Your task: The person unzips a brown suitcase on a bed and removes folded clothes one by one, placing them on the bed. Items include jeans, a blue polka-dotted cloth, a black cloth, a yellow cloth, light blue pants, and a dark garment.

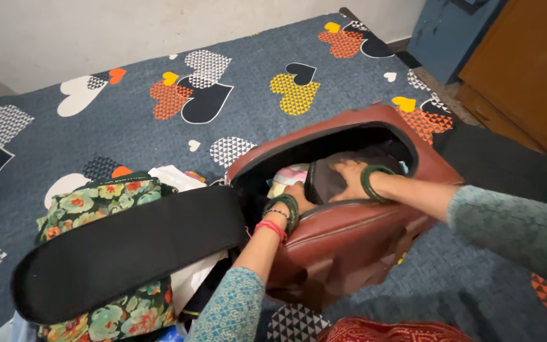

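A reddish-brown bag (349,244) lies open on the bed, its black-lined flap (128,250) thrown back to the left. Both my hands reach into its opening. My right hand (348,177) lies flat with spread fingers on a dark folded garment (324,183) inside the bag. My left hand (299,195) is pushed in beside that garment, its fingers mostly hidden by the bag's edge and the cloth. Green bangles ring both wrists, and red thread circles the left one. Pale folded clothes (286,176) show deeper in the bag.
The bed carries a grey-blue sheet (128,126) printed with hearts. A green floral cloth (99,199) and white items (175,177) lie under the flap at left. Red patterned fabric (387,330) sits at the bottom edge. A wooden door (527,69) and blue cabinet (451,31) stand at top right.
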